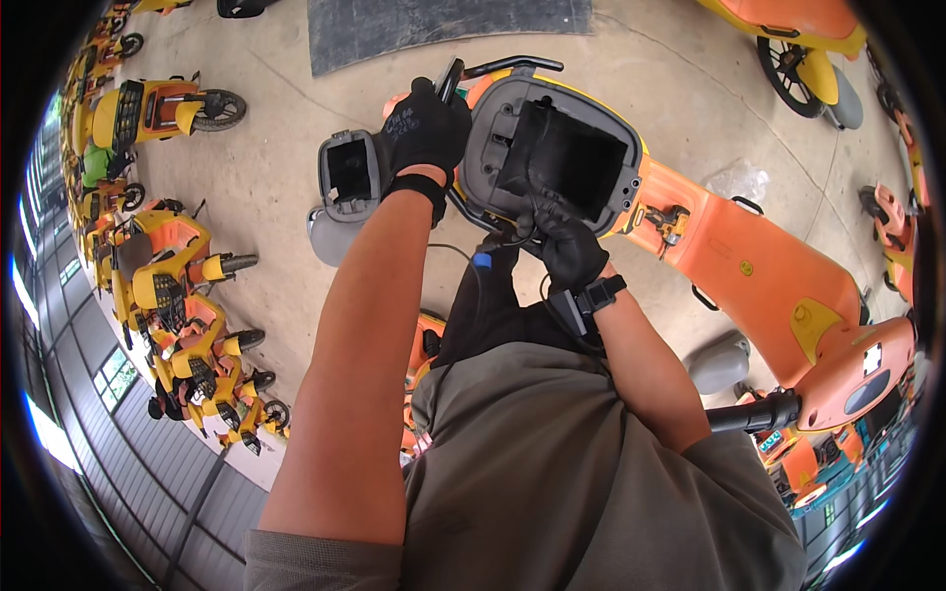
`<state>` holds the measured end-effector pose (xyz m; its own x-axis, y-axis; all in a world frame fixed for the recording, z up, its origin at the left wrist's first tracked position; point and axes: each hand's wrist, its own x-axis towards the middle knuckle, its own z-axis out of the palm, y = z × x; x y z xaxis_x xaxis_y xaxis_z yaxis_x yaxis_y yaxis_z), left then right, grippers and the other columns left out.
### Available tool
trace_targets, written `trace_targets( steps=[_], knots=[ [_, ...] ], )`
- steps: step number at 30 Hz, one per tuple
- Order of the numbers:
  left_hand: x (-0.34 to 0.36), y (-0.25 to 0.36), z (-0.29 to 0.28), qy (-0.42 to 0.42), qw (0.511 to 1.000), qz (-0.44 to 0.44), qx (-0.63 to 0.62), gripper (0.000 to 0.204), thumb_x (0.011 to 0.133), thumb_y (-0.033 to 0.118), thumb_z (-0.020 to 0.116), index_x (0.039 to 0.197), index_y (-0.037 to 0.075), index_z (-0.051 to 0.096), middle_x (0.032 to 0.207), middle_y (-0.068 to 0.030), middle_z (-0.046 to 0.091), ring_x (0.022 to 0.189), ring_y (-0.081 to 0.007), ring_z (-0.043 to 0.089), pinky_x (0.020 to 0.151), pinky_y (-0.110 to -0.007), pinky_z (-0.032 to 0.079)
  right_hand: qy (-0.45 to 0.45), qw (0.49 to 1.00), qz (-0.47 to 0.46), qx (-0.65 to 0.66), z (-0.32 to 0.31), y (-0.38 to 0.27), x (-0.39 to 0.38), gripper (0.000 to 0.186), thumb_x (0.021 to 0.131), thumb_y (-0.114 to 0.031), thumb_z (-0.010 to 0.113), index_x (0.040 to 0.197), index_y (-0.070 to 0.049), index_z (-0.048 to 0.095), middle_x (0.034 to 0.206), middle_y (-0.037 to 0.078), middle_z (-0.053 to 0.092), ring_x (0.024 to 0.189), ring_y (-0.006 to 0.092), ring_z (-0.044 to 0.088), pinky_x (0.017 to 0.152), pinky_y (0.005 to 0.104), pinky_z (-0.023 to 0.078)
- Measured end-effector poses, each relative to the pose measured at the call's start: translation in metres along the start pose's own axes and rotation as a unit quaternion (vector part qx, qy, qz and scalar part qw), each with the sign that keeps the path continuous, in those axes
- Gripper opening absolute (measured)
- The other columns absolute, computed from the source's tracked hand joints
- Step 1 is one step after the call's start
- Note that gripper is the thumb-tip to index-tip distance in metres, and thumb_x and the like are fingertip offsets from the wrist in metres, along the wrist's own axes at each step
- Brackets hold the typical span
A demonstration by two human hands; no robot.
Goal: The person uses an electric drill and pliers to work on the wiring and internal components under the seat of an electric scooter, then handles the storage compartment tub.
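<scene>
An orange scooter has an open battery compartment (591, 163) with a grey plastic rim, and its inside is dark. My left hand (429, 128), in a black glove, is closed around a dark bar-like piece (451, 81) at the scooter's rear left. My right hand (567, 246), also gloved in black, is at the compartment's near edge. Its fingers pinch together on what looks like a thin black cable (533, 179) running up into the compartment; my glove partly hides the grip. A black cable with a blue connector (481, 260) hangs between my arms.
A yellow-and-black power drill (672, 225) lies on the scooter's orange body (759, 251). Left of the compartment is a grey framed lid-like part (350, 175). Rows of yellow scooters (158, 281) stand at left. A dark mat (443, 30) and clear plastic (737, 180) lie on the floor.
</scene>
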<state>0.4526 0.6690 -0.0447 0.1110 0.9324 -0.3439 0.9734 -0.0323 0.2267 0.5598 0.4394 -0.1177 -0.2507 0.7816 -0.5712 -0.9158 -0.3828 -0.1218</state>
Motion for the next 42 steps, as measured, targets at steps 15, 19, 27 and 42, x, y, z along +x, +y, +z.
trace_targets(
  steps=[15, 19, 27, 42],
  knots=[
    [0.001, -0.002, 0.0, 0.005, 1.0, 0.012, 0.003, 0.034, 0.08, 0.033, 0.056, 0.088, 0.0, 0.056, 0.08, -0.0215, 0.064, 0.081, -0.0382, 0.062, 0.072, -0.046, 0.049, 0.051, 0.994, 0.053, -0.083, 0.015, -0.004, -0.007, 0.039, 0.097, -0.026, 0.047, 0.133, -0.012, 0.041, 0.082, 0.002, 0.055, 0.074, 0.0114, 0.054, 0.072, 0.0309, 0.05],
    [0.002, -0.003, 0.0, -0.014, 1.0, 0.005, 0.006, 0.038, 0.082, 0.038, 0.053, 0.093, 0.002, 0.055, 0.084, -0.0235, 0.065, 0.083, -0.0407, 0.062, 0.075, -0.048, 0.049, 0.104, 0.977, 0.084, -0.168, 0.023, -0.007, -0.007, 0.039, 0.096, -0.029, 0.049, 0.131, -0.015, 0.042, 0.074, 0.001, 0.053, 0.059, 0.0081, 0.046, 0.056, 0.0236, 0.043],
    [0.002, -0.004, 0.0, -0.011, 1.0, 0.014, 0.017, 0.038, 0.082, 0.038, 0.054, 0.093, 0.002, 0.055, 0.085, -0.024, 0.064, 0.084, -0.0409, 0.062, 0.075, -0.048, 0.048, 0.146, 0.967, 0.073, -0.194, 0.018, -0.007, -0.001, 0.044, 0.095, -0.026, 0.049, 0.137, -0.017, 0.038, 0.073, 0.001, 0.052, 0.054, 0.0074, 0.04, 0.047, 0.0211, 0.034],
    [0.001, -0.001, 0.0, -0.016, 1.0, 0.008, 0.015, 0.038, 0.083, 0.038, 0.054, 0.093, 0.002, 0.055, 0.086, -0.0238, 0.064, 0.085, -0.0412, 0.062, 0.076, -0.048, 0.048, 0.205, 0.923, 0.059, -0.319, 0.02, -0.03, 0.04, 0.026, 0.092, -0.014, 0.048, 0.118, -0.011, 0.049, 0.072, 0.003, 0.057, 0.049, 0.0085, 0.046, 0.042, 0.0223, 0.036]
  ],
)
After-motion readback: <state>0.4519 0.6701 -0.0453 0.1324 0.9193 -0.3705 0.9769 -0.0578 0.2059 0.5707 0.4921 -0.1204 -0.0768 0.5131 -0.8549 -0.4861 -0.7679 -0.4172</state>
